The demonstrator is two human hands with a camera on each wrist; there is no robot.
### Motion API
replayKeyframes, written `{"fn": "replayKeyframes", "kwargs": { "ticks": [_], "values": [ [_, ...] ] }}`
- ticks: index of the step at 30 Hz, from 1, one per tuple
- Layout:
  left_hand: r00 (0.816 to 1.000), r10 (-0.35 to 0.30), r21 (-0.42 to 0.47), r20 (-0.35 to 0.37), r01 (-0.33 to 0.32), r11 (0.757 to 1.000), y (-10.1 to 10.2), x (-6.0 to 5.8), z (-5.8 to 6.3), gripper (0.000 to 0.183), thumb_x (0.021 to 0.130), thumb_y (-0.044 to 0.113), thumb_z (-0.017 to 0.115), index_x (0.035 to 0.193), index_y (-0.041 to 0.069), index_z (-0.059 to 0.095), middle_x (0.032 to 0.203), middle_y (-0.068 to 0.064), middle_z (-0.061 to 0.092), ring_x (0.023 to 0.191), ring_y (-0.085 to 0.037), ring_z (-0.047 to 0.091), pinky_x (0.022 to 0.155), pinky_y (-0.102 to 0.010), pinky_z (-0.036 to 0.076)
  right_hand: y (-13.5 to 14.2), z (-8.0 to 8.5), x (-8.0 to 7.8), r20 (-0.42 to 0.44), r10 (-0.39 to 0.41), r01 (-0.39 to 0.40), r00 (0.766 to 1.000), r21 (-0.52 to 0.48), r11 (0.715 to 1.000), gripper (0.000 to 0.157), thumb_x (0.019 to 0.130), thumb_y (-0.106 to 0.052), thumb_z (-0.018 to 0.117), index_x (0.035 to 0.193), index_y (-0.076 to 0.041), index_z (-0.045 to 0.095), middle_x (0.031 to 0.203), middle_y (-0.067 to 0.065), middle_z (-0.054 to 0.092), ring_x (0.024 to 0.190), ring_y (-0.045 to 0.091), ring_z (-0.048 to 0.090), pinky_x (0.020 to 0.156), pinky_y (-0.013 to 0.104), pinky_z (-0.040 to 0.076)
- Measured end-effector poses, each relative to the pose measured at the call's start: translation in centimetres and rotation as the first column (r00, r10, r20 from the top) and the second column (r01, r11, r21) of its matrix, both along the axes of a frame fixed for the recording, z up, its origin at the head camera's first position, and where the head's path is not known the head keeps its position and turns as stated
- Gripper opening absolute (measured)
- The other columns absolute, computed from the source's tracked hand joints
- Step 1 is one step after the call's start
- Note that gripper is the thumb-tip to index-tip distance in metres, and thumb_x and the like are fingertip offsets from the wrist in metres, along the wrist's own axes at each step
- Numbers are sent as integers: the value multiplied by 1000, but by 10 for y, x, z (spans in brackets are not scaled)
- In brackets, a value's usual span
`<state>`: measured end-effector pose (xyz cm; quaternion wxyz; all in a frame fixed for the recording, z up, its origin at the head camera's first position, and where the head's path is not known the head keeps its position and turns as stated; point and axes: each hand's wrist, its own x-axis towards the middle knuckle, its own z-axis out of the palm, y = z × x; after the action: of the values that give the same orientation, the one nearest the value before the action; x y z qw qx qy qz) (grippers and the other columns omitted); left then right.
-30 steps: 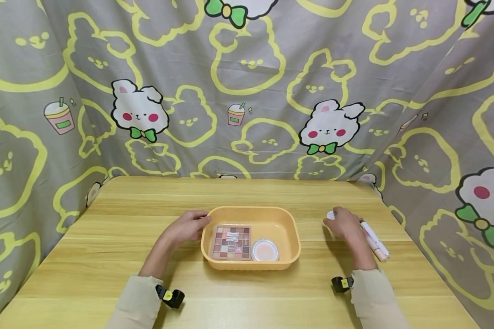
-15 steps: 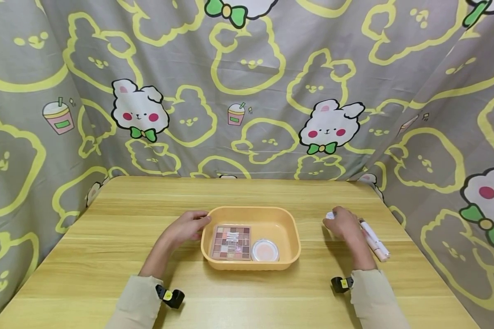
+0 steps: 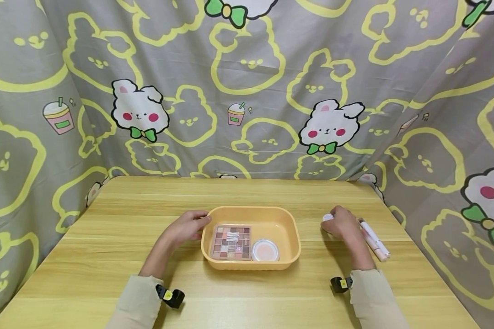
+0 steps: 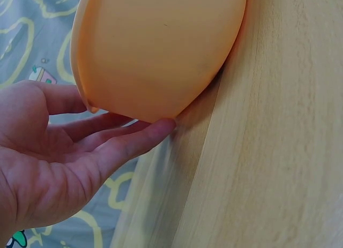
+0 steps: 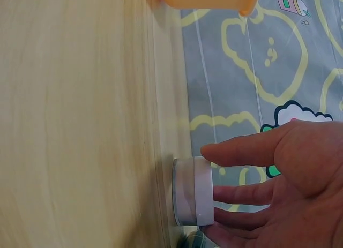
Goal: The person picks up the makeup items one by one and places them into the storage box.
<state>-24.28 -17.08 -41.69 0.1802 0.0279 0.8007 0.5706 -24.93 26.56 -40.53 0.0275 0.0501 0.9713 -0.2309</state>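
My left hand (image 3: 186, 227) holds the left end of a yellow plastic basket (image 3: 290, 219), its fingers at the rim and outer wall. In the left wrist view, the thumb presses against the basket's wall (image 4: 161, 50) near the tabletop. Inside the basket lie an eyeshadow palette (image 3: 231, 242) and a round powder compact (image 3: 265, 251). Right of the basket, my right hand (image 3: 342, 225) pinches a small round jar (image 5: 193, 192) with a white lid between thumb and fingers. The jar stands close on the table, and its lid (image 3: 327, 217) shows past the fingers in the head view.
Two slim cosmetic tubes, one white (image 3: 371, 231) and one pinkish (image 3: 376, 247), lie side by side just right of my right hand. A wooden table (image 3: 247, 297) carries everything. A grey patterned curtain (image 3: 189, 68) hangs behind it and at both sides.
My right hand has shifted slightly to the left together with the jar. The left hand and the basket have stayed in place.
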Motion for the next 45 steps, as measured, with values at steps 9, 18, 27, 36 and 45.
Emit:
{"fn": "replayKeyframes", "kwargs": {
  "ticks": [9, 18, 27, 36, 45],
  "values": [
    [1000, -26, -3, -9, 26, 1000, -1, 1, 1, 44, 101, 29, 47, 135, 1, 48, 132, -18, 53, 123, -33, 50, 90, -44, 51, -4, 2, 2, 55, -19, 18, 998, 6, 1000, 57, 79, -26, 63, 121, 10, 49, 111, 32, 55, 96, 41, 53, 77, 53, 45],
    [1000, -26, 10, -8, 26, 1000, -1, 3, 4, 46, 101, 28, 47, 137, 0, 46, 134, -20, 51, 124, -35, 49, 90, -46, 51, -3, 1, 2, 74, -19, 20, 997, -13, 1000, 55, 80, -25, 64, 120, 10, 47, 109, 31, 56, 94, 40, 53, 76, 53, 44],
    [1000, -21, 4, -6, 21, 1000, -2, 1, 2, 46, 100, 28, 47, 137, 1, 47, 133, -19, 52, 124, -34, 50, 91, -44, 51, -3, 1, 2, 71, -4, 6, 997, -27, 1000, 56, 80, -23, 65, 120, 11, 47, 107, 30, 56, 91, 37, 54, 75, 47, 46],
    [1000, -25, -3, -6, 25, 1000, 0, 2, 5, 46, 100, 30, 47, 137, 1, 46, 133, -19, 53, 122, -34, 51, 89, -45, 51, -3, 1, 2, 70, -2, 4, 998, -30, 1000, 55, 79, -22, 67, 119, 11, 48, 104, 28, 57, 88, 36, 54, 73, 45, 46],
    [1000, -15, -4, -1, 15, 1000, 0, 1, 4, 44, 100, 28, 48, 136, 2, 48, 132, -18, 53, 122, -33, 51, 90, -45, 51, -2, 0, 2, 64, -7, 8, 998, -22, 1000, 55, 78, -22, 67, 118, 10, 48, 103, 27, 58, 88, 36, 54, 73, 46, 45]
  ]
}}
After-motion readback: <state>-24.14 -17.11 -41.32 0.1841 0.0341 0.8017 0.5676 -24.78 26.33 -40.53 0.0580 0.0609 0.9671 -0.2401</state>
